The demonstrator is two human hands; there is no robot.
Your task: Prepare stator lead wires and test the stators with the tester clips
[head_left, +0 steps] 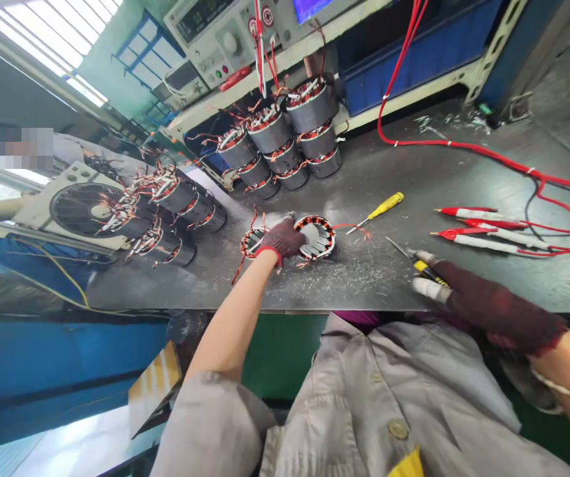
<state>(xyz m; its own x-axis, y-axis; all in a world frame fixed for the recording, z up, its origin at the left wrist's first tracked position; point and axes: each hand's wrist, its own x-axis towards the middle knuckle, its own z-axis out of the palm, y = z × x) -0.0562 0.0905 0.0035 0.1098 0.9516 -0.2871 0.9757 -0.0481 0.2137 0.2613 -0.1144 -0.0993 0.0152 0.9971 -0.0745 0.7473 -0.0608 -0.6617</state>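
My left hand [285, 240], in a maroon knitted glove, grips the near side of a wound motor stator [333, 240] lying on the metal bench. Its bore faces up, with red and white windings round the rim. Left of that hand lies another stator [251, 244], partly covered by the hand, with loose copper-coloured leads. My right hand [484, 298], gloved with pale fingertips, is closed around a pointed tool [421, 266] with a yellow and black handle. Its thin metal tip points left toward the stator, apart from it. A yellow-handled screwdriver [384, 207] lies between and beyond my hands.
Stacked stators [270, 142] stand at the back, and more stators [185, 205] at the left by a fan [96, 205]. Red and white test probes [488, 228] with red cables [464, 146] lie right. Test instruments [230, 43] sit on a shelf; a person [76, 149] is far left.
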